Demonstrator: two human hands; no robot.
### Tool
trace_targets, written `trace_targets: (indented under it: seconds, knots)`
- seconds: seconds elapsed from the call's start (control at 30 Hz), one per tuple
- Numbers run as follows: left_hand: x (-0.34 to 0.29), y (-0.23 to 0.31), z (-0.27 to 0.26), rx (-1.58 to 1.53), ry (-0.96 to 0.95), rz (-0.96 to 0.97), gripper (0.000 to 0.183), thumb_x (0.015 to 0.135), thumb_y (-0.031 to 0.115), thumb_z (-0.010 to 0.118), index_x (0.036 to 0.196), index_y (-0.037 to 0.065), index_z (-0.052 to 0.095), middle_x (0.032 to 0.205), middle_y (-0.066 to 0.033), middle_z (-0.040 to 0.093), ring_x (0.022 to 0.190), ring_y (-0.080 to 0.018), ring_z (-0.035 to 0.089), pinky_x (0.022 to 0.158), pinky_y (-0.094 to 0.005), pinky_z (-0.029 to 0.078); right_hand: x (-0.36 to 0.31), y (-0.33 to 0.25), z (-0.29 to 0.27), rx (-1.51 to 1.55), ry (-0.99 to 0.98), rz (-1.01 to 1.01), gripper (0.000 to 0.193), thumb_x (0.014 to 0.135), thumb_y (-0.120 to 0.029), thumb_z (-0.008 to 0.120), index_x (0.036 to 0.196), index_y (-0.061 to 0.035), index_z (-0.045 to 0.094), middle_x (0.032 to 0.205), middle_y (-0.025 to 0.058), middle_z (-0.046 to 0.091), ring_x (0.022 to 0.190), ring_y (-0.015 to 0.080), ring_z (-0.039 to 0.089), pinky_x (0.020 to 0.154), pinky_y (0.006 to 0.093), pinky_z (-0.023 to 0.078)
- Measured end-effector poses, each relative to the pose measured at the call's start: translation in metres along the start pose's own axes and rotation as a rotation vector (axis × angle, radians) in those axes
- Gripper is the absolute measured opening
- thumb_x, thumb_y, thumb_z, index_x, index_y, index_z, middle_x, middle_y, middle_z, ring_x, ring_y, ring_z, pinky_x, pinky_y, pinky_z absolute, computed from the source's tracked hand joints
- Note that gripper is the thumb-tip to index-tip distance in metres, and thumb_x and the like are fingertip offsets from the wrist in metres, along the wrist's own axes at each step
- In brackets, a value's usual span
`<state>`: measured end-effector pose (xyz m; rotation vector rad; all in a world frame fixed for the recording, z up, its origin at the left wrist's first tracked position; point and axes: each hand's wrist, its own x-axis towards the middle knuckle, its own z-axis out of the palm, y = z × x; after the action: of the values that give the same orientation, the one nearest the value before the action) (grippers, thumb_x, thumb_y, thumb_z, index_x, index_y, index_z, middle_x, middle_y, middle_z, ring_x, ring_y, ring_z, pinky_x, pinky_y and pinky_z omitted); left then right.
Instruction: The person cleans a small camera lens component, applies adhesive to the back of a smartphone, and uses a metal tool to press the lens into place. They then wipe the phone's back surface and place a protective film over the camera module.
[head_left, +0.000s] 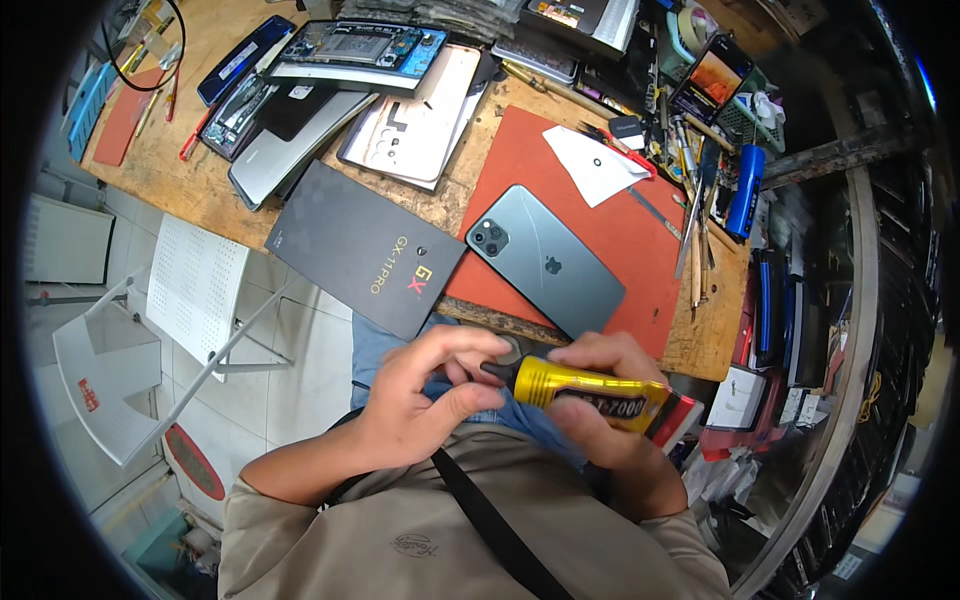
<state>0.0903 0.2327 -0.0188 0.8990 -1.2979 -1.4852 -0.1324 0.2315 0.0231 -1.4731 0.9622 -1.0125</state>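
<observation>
I have the right hand [632,458] closed around a yellow tube [600,390], thumb on the near side and fingers on the far side, with its dark nozzle [497,371] pointing to my left. The left hand [415,395] is half open at the nozzle end, fingers curled and thumb apart from them; I cannot tell from here whether it grips anything. The tube is in the air above the lap, just off the near edge of the bench [195,190].

Beyond it, I see a dark green phone [550,268] lying back up on a red mat [642,255], a thin pale line crossing its back. A black box [360,250] lies to the phone's left and overhangs the bench edge. A white triangular sheet [580,165] rests on the far part of the mat, and a blue cylinder [746,190] stands out among tools at the right.
</observation>
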Motion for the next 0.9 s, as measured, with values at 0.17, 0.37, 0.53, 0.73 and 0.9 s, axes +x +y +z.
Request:
trace_targets:
  seconds: [0.17, 0.37, 0.53, 0.73, 0.9]
  knots:
    - [0.008, -0.006, -0.001, 0.295, 0.133, 0.346, 0.013, 0.098, 0.007, 0.065, 0.089, -0.001, 0.067, 0.073, -0.0092, 0.067, 0.06, -0.0212, 0.064, 0.056, -0.0305, 0.049, 0.01, -0.006, 0.001, 0.062, -0.033, 0.141, 0.038, 0.087, -0.017, 0.083, 0.115, 0.003, 0.067, 0.095, 0.0116, 0.073, 0.084, 0.0134, 0.071, 0.074, 0.0273, 0.054]
    - [-0.006, -0.002, 0.011, -0.208, 0.172, 0.003, 0.031, 0.102, 0.014, 0.062, 0.076, -0.001, 0.059, 0.073, -0.0144, 0.065, 0.061, -0.0256, 0.064, 0.055, -0.0341, 0.051, 0.029, 0.006, -0.01, 0.49, 0.231, -0.005, 0.035, 0.092, -0.022, 0.072, 0.113, 0.0048, 0.062, 0.089, 0.0158, 0.071, 0.066, 0.0149, 0.065, 0.056, 0.0257, 0.05]
    - [0.025, -0.009, 0.022, 0.62, -0.19, 0.362, 0.024, 0.09, 0.022, 0.074, 0.088, -0.001, 0.065, 0.119, -0.021, 0.067, 0.115, -0.0365, 0.064, 0.096, -0.0455, 0.054, 0.071, 0.021, -0.016, 0.147, 0.222, 0.217, 0.027, 0.096, -0.019, 0.074, 0.114, -0.0017, 0.062, 0.094, 0.0063, 0.069, 0.076, 0.0072, 0.064, 0.064, 0.0236, 0.052]
    - [0.029, -0.018, 0.017, 0.881, -0.356, 0.375, 0.022, 0.085, 0.019, 0.076, 0.098, 0.002, 0.067, 0.14, -0.0231, 0.058, 0.14, -0.0386, 0.051, 0.116, -0.0503, 0.042, 0.083, 0.028, -0.008, -0.056, 0.177, 0.284, 0.024, 0.094, -0.018, 0.078, 0.108, -0.0006, 0.069, 0.092, 0.0041, 0.073, 0.081, 0.0054, 0.067, 0.069, 0.0222, 0.054]
    - [0.028, -0.021, 0.015, 1.0, -0.408, 0.424, 0.019, 0.088, 0.02, 0.07, 0.098, 0.004, 0.068, 0.142, -0.0219, 0.059, 0.142, -0.0366, 0.05, 0.119, -0.0488, 0.039, 0.087, 0.026, -0.009, -0.199, 0.156, 0.221, 0.023, 0.092, -0.014, 0.079, 0.105, 0.0033, 0.071, 0.089, 0.0081, 0.077, 0.077, 0.0075, 0.071, 0.066, 0.0233, 0.056]
